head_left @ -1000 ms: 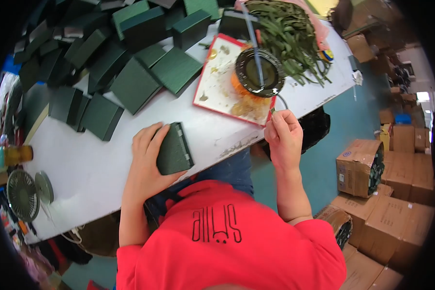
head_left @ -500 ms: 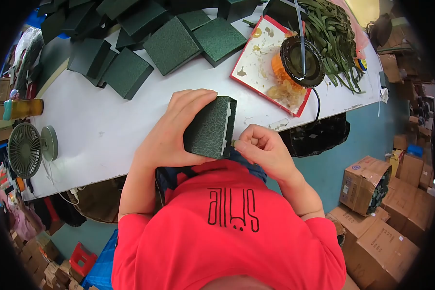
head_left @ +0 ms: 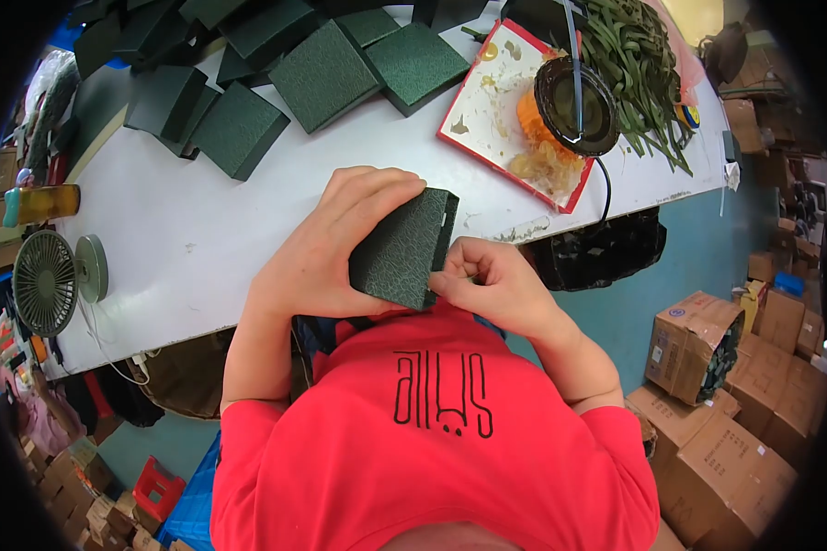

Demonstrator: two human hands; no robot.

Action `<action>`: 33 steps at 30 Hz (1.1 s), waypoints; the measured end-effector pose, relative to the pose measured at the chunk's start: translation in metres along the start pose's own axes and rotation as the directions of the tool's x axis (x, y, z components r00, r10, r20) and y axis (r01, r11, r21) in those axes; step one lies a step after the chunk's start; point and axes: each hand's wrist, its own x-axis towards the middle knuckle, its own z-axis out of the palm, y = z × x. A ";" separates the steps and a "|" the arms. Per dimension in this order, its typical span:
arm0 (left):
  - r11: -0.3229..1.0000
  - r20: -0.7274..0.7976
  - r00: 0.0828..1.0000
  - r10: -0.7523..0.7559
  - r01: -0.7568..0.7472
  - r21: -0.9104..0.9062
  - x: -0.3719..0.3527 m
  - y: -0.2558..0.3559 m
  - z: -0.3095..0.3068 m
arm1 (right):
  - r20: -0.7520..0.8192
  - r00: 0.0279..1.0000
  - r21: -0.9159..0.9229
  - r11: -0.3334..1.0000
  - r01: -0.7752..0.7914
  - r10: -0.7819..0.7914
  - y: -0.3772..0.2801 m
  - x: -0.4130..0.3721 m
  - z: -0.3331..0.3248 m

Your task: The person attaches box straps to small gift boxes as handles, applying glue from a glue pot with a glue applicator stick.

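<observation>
Left hand point(head_left: 317, 248) is clamping around the green box point(head_left: 398, 248), with the fingers lying over its upper side and the thumb going under its lower side. Right hand point(head_left: 492, 283) is working at the lower right edge of this box, its thumb and index finger being closed together and touching the edge; if something thin is between them, I cannot tell. The green box is standing tilted at the near border of the desk point(head_left: 188, 248), in front of the red shirt point(head_left: 432, 422).

Beyond the hands, many other green boxes point(head_left: 326, 78) are lying in a loose heap on the far left part of the desk. To the right of them, a stained white board point(head_left: 487, 115) with red rim is carrying an orange pot point(head_left: 531, 119) with dark top, and a pale stick point(head_left: 576, 73) is resting in it. Beside the pot, green strips point(head_left: 634, 83) are lying in a bunch. At the left end of the desk, a small fan point(head_left: 46, 283) is standing near a yellowish jar point(head_left: 53, 201).
</observation>
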 end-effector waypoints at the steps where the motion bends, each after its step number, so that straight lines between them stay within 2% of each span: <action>1: 1.000 0.003 1.000 0.007 -0.007 0.001 0.000 0.001 0.000 | 0.014 1.000 -0.021 1.000 -0.005 0.006 0.001 0.000 0.000; 9: 0.996 0.052 0.999 0.004 -0.009 0.090 -0.002 0.008 0.003 | 0.095 0.993 -0.100 0.993 -0.056 0.065 0.009 0.002 -0.002; 12: 0.990 0.024 1.000 -0.004 0.000 0.143 -0.002 0.008 0.002 | 0.139 0.973 -0.088 0.981 -0.175 0.186 -0.005 0.003 -0.009; 14: 0.988 -0.026 1.000 -0.008 0.012 0.152 -0.002 0.005 0.000 | 0.004 1.000 -0.022 0.999 0.031 -0.031 -0.001 0.002 -0.008; 15: 0.990 -0.065 0.998 -0.010 0.019 0.140 -0.004 0.002 0.001 | -0.094 0.977 -0.091 0.979 0.183 -0.192 0.000 0.001 -0.008; 16: 0.991 -0.104 0.995 -0.012 0.026 0.128 -0.005 0.000 0.002 | -0.188 0.919 -0.189 0.931 0.311 -0.345 0.001 0.001 -0.008; 17: 0.991 -0.116 0.993 -0.018 0.033 0.133 -0.006 -0.001 0.001 | -0.262 0.795 -0.386 0.815 0.433 -0.546 0.002 0.000 -0.008; 19: 0.989 -0.138 0.990 -0.027 0.047 0.143 -0.007 -0.001 0.001 | -0.113 0.582 -0.631 0.511 0.584 -0.805 0.014 -0.007 -0.021; 20: 0.988 -0.149 0.989 -0.018 0.040 0.150 -0.006 -0.001 0.001 | -0.046 0.785 -0.452 0.714 0.536 -0.618 0.017 -0.015 -0.021; 21: 0.987 -0.159 0.987 -0.008 0.033 0.156 -0.004 0.000 0.003 | 0.077 0.915 -0.274 0.874 0.401 -0.396 0.016 -0.025 -0.020; 22: 0.987 -0.168 0.986 0.002 0.025 0.160 -0.003 0.000 0.005 | 0.237 0.957 -0.116 0.973 0.198 -0.166 0.016 -0.030 -0.019; 25: 0.990 -0.164 0.986 0.020 0.004 0.140 0.001 0.002 0.011 | 0.276 0.954 0.167 0.972 -0.163 0.113 0.026 -0.016 -0.003; 27: 0.992 -0.149 0.989 0.023 -0.005 0.122 0.002 0.004 0.015 | 0.086 0.996 0.433 0.901 -0.027 -0.012 0.050 -0.014 0.002; 29: 0.993 -0.133 0.991 0.006 0.010 0.119 0.001 0.005 0.018 | -0.122 0.986 0.649 0.743 0.164 -0.110 0.043 -0.014 0.006; 33: 0.984 -0.116 0.993 -0.039 0.058 0.166 -0.007 0.003 0.016 | -0.355 0.927 0.762 0.538 0.360 -0.118 0.059 -0.017 -0.017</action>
